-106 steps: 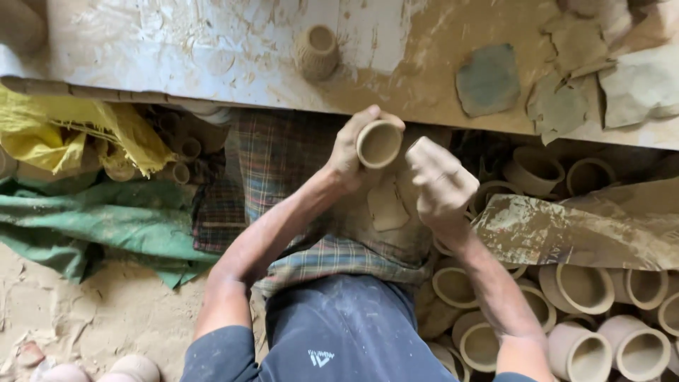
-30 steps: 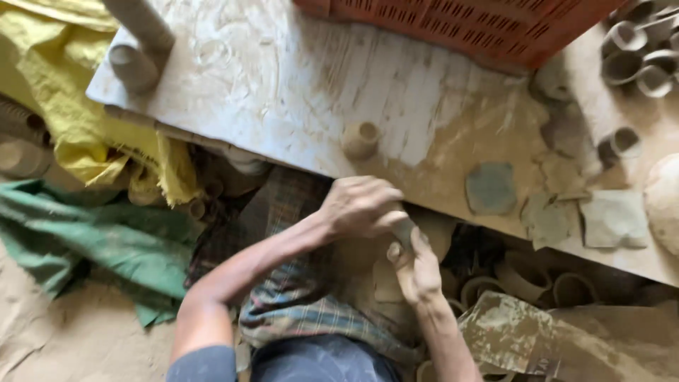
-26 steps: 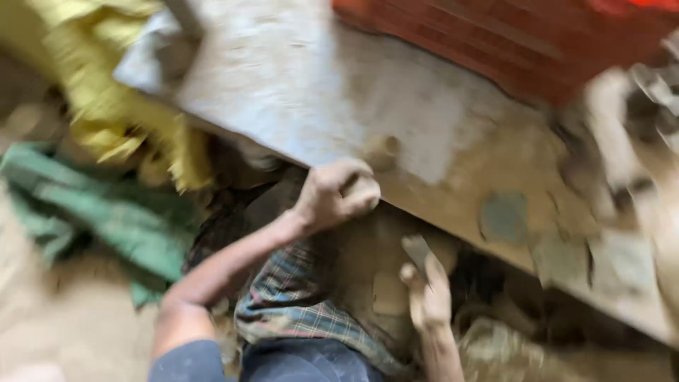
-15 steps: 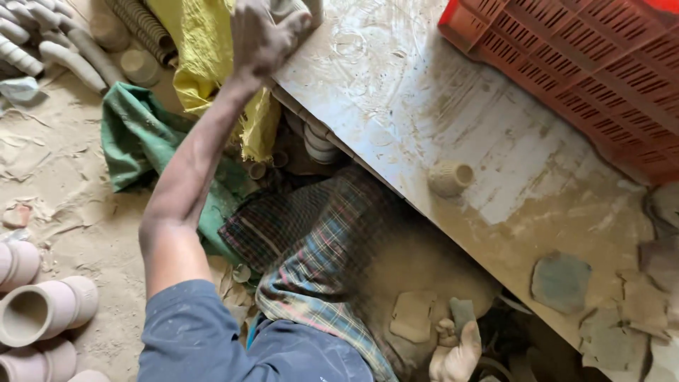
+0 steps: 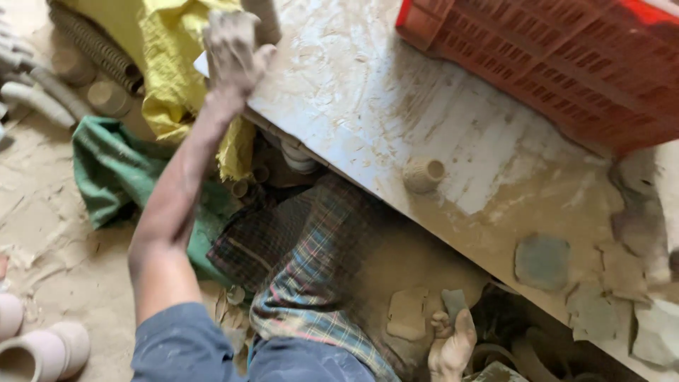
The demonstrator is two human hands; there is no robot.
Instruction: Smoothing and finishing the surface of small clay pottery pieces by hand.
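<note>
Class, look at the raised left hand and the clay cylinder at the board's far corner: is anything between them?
Nothing visible. The left hand is right beside the clay cylinder at the corner of the board; whether they touch is unclear. The right hand, low down, holds a grey clay scrap.
</note>
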